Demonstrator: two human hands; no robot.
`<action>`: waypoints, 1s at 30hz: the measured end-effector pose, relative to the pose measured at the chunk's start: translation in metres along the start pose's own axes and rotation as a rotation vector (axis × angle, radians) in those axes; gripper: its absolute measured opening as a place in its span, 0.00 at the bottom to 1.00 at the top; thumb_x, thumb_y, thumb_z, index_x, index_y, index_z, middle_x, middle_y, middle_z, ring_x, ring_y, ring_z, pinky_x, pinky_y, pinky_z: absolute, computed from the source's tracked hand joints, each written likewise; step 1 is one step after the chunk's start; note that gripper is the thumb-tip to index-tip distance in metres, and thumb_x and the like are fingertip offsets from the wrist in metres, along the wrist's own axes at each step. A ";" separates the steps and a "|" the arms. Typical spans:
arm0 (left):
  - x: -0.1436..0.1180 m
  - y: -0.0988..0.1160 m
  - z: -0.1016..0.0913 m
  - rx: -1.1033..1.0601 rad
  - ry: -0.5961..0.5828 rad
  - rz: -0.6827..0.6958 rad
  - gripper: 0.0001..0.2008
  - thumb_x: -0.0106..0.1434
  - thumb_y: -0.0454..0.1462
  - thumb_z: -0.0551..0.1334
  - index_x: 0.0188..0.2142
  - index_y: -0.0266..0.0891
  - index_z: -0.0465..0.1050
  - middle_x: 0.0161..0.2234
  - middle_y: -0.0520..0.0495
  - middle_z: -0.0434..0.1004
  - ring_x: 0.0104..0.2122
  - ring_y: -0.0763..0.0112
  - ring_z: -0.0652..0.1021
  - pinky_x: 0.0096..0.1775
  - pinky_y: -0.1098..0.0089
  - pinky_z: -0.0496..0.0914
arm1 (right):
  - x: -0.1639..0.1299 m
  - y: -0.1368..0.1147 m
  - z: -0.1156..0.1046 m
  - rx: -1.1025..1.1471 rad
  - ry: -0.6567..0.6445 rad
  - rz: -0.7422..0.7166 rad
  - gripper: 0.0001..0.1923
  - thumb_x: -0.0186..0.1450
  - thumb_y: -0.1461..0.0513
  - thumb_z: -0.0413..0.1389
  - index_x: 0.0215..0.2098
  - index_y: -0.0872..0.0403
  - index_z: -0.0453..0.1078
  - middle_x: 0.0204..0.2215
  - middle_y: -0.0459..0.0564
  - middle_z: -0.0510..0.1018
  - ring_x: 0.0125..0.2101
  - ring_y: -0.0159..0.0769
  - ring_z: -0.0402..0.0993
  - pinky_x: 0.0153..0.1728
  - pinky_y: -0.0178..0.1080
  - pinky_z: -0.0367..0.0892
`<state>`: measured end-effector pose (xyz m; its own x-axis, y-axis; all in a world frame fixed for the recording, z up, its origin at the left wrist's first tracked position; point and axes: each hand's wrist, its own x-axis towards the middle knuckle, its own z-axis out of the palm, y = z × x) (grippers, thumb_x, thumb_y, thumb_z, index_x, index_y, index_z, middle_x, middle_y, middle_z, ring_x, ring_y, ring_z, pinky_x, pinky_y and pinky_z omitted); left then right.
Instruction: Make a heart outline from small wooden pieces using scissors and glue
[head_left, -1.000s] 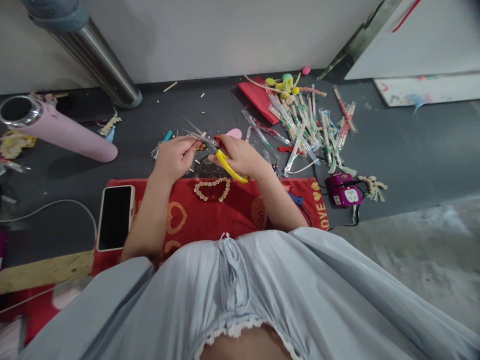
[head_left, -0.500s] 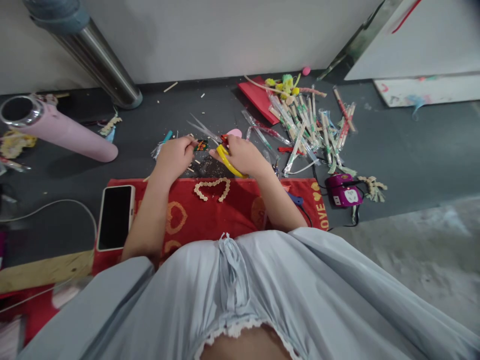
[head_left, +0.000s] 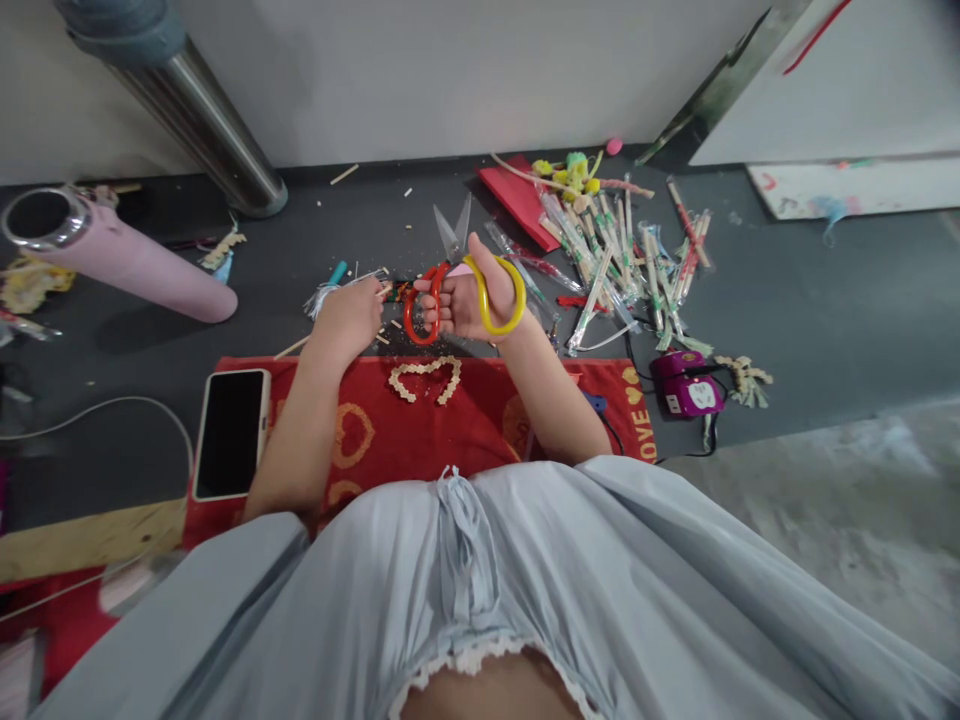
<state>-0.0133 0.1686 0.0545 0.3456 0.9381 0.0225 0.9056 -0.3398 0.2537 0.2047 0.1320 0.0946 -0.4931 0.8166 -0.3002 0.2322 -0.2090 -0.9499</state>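
Right hand (head_left: 469, 295) grips the scissors (head_left: 457, 275) through the yellow and red loops, blades parted and pointing up, away from the red heart-print towel (head_left: 480, 420). Left hand (head_left: 349, 315) is closed on a thin wooden stick (head_left: 300, 345), just left of the scissors, above the towel's far edge. A small heart of beads (head_left: 425, 378) lies on the towel directly below both hands. A phone (head_left: 230, 433) sits at the towel's left end.
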 end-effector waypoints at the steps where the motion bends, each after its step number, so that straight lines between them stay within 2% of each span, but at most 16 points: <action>1: 0.000 -0.001 0.001 -0.003 0.021 0.033 0.15 0.65 0.37 0.53 0.43 0.39 0.78 0.35 0.36 0.83 0.37 0.52 0.81 0.44 0.55 0.72 | 0.000 0.000 -0.001 -0.018 -0.002 -0.006 0.53 0.65 0.36 0.16 0.47 0.57 0.73 0.33 0.58 0.79 0.36 0.40 0.77 0.42 0.44 0.74; 4: 0.000 -0.003 0.003 -0.018 0.048 0.075 0.14 0.66 0.38 0.53 0.39 0.42 0.78 0.39 0.37 0.84 0.38 0.51 0.81 0.44 0.55 0.72 | 0.002 0.001 0.000 0.109 0.019 0.019 0.52 0.67 0.41 0.12 0.48 0.57 0.72 0.32 0.57 0.79 0.36 0.39 0.77 0.44 0.43 0.74; 6: 0.000 -0.004 0.005 -0.032 0.057 0.042 0.14 0.67 0.41 0.54 0.37 0.42 0.78 0.36 0.39 0.83 0.38 0.52 0.81 0.45 0.55 0.71 | 0.005 0.004 0.003 0.177 0.095 0.048 0.51 0.68 0.43 0.11 0.48 0.57 0.70 0.31 0.56 0.78 0.33 0.37 0.77 0.44 0.43 0.74; 7: 0.001 -0.004 0.005 -0.040 0.069 0.020 0.14 0.68 0.41 0.53 0.36 0.42 0.78 0.34 0.40 0.83 0.37 0.53 0.81 0.45 0.55 0.71 | 0.005 0.005 0.006 0.139 0.151 0.057 0.48 0.69 0.43 0.13 0.47 0.56 0.70 0.31 0.55 0.77 0.32 0.37 0.77 0.43 0.44 0.74; 10: 0.002 -0.004 0.003 -0.102 0.137 -0.022 0.16 0.69 0.43 0.52 0.36 0.40 0.77 0.29 0.43 0.81 0.35 0.58 0.80 0.45 0.59 0.71 | 0.005 0.010 0.013 -0.228 0.311 0.057 0.40 0.71 0.39 0.24 0.43 0.54 0.69 0.31 0.55 0.78 0.32 0.40 0.77 0.40 0.46 0.73; 12: 0.001 -0.001 -0.001 -0.186 0.162 -0.024 0.16 0.70 0.43 0.52 0.39 0.40 0.77 0.31 0.45 0.82 0.35 0.62 0.80 0.44 0.62 0.71 | 0.002 0.011 0.018 -0.511 0.394 0.058 0.37 0.70 0.37 0.32 0.41 0.55 0.68 0.35 0.58 0.79 0.37 0.45 0.79 0.42 0.46 0.72; 14: -0.001 0.004 -0.008 -0.288 0.163 -0.022 0.15 0.70 0.41 0.51 0.43 0.40 0.76 0.33 0.46 0.83 0.35 0.64 0.80 0.41 0.65 0.71 | -0.001 0.009 0.023 -0.701 0.460 0.069 0.36 0.69 0.36 0.36 0.44 0.57 0.67 0.42 0.63 0.79 0.43 0.50 0.79 0.45 0.47 0.70; 17: -0.005 0.013 -0.017 -0.427 0.214 0.016 0.15 0.70 0.42 0.51 0.43 0.41 0.75 0.31 0.48 0.82 0.32 0.68 0.79 0.40 0.69 0.71 | -0.006 0.005 0.029 -0.832 0.445 0.084 0.38 0.69 0.36 0.39 0.48 0.62 0.65 0.46 0.69 0.78 0.47 0.54 0.77 0.47 0.48 0.68; 21: -0.008 0.020 -0.022 -0.516 0.255 0.068 0.15 0.71 0.44 0.51 0.41 0.42 0.74 0.28 0.50 0.80 0.30 0.70 0.79 0.39 0.70 0.72 | -0.008 0.001 0.033 -0.912 0.413 0.045 0.38 0.69 0.37 0.41 0.49 0.63 0.65 0.48 0.71 0.77 0.50 0.55 0.76 0.50 0.48 0.67; 26: -0.010 0.023 -0.020 -0.455 0.260 0.131 0.16 0.71 0.45 0.50 0.37 0.41 0.73 0.34 0.47 0.80 0.32 0.69 0.79 0.38 0.69 0.72 | -0.010 0.000 0.034 -0.878 0.395 -0.016 0.38 0.68 0.36 0.39 0.48 0.61 0.65 0.48 0.69 0.77 0.49 0.52 0.76 0.48 0.47 0.67; 30: -0.011 0.025 -0.021 -0.411 0.267 0.175 0.18 0.72 0.46 0.49 0.39 0.41 0.73 0.37 0.47 0.80 0.33 0.69 0.79 0.38 0.69 0.72 | -0.012 -0.004 0.034 -0.867 0.387 -0.031 0.37 0.69 0.36 0.39 0.48 0.61 0.64 0.48 0.68 0.77 0.49 0.52 0.76 0.49 0.47 0.66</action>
<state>-0.0001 0.1512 0.0811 0.3593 0.8725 0.3311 0.6501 -0.4885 0.5820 0.1809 0.1047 0.0990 -0.2330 0.9693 -0.0789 0.8420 0.1605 -0.5151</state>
